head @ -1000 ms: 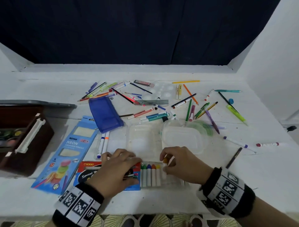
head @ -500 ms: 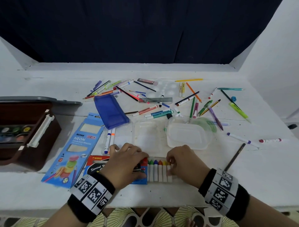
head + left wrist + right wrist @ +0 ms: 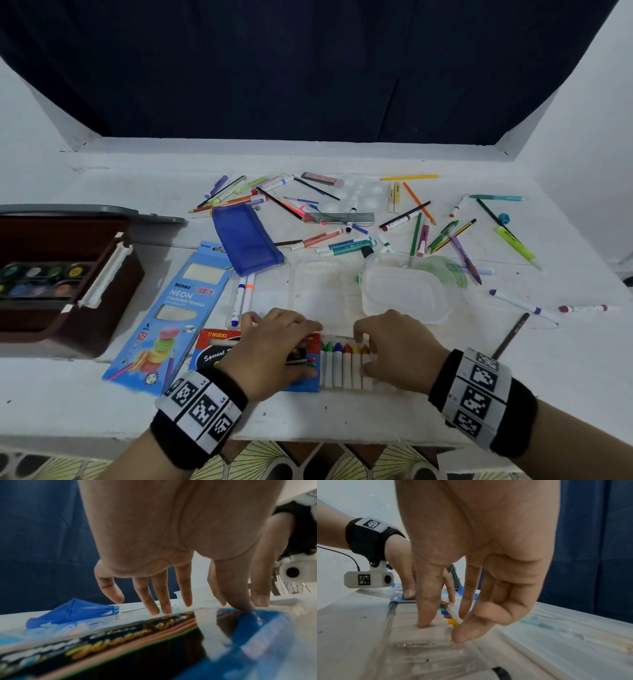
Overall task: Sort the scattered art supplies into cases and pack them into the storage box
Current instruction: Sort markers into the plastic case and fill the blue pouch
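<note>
Two hands work at the near edge of the white table (image 3: 445,407). From the head view, the left hand (image 3: 274,349) lies spread on the crayon case (image 3: 219,353), and the right hand (image 3: 397,349) bends over the row of crayons (image 3: 342,366) in the case's clear tray. Loose pens and pencils (image 3: 342,219) litter the far side; a brown storage box (image 3: 102,308) stands open at the left, a blue pouch (image 3: 246,240) beyond the hands.

Left wrist view: straight fingers (image 3: 154,599) press the case's printed cover (image 3: 120,639), thumb on its blue edge.

Right wrist view: thumb (image 3: 428,608) and fingertips (image 3: 467,631) pinch the nearest white crayon (image 3: 423,634) in the row.
</note>
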